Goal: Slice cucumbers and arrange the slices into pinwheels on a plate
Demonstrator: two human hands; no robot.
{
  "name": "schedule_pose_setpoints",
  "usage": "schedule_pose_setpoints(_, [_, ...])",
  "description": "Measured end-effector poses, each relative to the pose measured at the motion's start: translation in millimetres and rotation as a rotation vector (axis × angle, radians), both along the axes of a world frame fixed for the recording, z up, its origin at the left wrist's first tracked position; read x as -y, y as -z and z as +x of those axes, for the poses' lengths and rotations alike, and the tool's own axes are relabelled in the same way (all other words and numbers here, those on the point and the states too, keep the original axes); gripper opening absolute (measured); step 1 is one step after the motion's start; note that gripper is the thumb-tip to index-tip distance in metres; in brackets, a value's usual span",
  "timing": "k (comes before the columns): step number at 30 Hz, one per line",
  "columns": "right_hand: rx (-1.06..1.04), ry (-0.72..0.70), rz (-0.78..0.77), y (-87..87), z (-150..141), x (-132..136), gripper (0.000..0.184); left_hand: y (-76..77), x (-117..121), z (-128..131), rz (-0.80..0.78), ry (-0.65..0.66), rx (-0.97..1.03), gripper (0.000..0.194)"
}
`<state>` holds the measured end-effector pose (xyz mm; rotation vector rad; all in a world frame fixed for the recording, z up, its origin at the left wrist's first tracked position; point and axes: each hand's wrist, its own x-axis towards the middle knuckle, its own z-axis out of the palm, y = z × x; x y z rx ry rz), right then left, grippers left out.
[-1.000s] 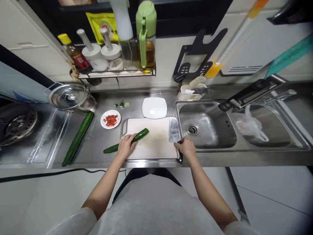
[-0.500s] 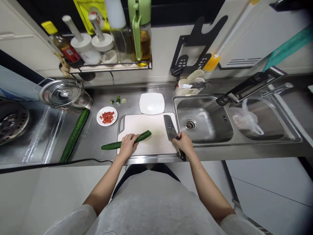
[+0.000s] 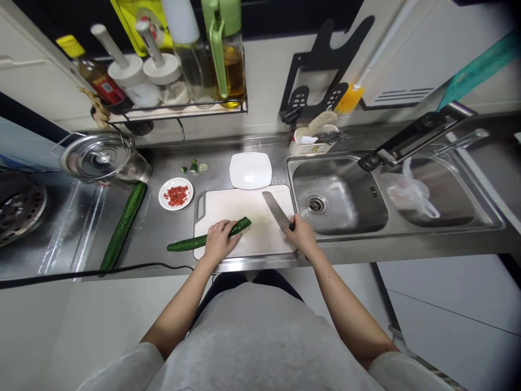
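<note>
A long green cucumber [image 3: 188, 244] lies slantwise over the white cutting board [image 3: 260, 244], its left end sticking out past the board. My left hand [image 3: 220, 239] is closed over its middle, and the cut end shows to the right of my fingers. At the board's right side my right hand [image 3: 302, 234] grips a kitchen knife [image 3: 277, 210] by its black handle. The blade points up and left, apart from the cucumber. Behind the board sits a white square plate [image 3: 250, 170]. A small round plate [image 3: 176, 210] of chopped red pieces stands to the left.
Another cucumber [image 3: 124, 227] lies at the left by a steel pot [image 3: 105, 157]. Cucumber scraps [image 3: 194, 167] sit behind the round plate. On the right is a double sink [image 3: 342, 198] with a plastic bag [image 3: 409, 193]. A black cable [image 3: 142, 267] runs along the front edge.
My right hand has turned the knife, so its blade now shows narrower and its tip has swung left. The left hand stays on the cucumber. The view has shifted slightly.
</note>
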<state>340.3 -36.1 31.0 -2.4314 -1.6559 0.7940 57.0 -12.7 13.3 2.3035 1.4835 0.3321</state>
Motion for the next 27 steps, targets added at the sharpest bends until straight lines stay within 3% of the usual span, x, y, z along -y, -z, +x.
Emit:
schedule_pose_setpoints(4, [0.035,-0.101,-0.089,-6.5,-4.4,-4.1,0.030,11.1,-11.3,12.1,0.121,0.118,0.126,0.031])
schedule_pose_setpoints(10, [0.116,-0.210,-0.195,-13.5,-11.0,-14.3,0.027,26.0,-16.5,21.3,0.213,0.143,0.161,0.029])
schedule_pose_setpoints(20, [0.106,-0.460,-0.231,-49.3,-37.4,-4.6,0.030,31.4,-15.8,21.4,0.254,0.165,0.181,0.031])
schedule_pose_setpoints(27, [0.070,-0.495,-0.266,-57.1,-49.3,-0.8,0.027,34.9,-15.0,22.1,0.276,0.169,0.151,0.035])
